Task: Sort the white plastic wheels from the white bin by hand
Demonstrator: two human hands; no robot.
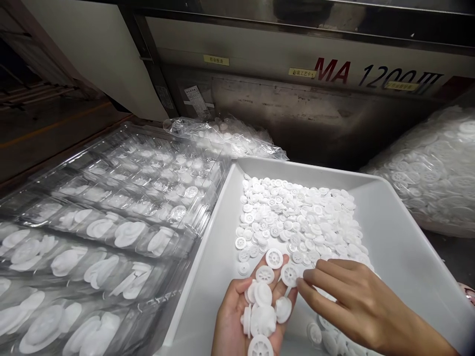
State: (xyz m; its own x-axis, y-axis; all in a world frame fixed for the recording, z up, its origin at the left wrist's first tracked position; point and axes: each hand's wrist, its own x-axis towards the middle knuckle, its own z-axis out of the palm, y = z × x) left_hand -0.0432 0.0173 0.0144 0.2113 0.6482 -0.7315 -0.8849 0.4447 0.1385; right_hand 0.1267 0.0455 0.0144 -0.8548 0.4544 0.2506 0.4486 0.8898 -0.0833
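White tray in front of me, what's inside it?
The white tray holds a heap of small white plastic wheels; its floor under the heap is covered from view.

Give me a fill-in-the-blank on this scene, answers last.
The left hand cups small white plastic spoked wheels with its palm facing ____. A clear plastic blister tray lies to the ____ of the white plastic tray. The grey machine's lettering reads MA ____.

Answers: up; left; 1200 III.

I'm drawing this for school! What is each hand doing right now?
Left hand: cupped palm up, holding white plastic wheels.
Right hand: fingertips at one white wheel; gripping or not, can't tell.
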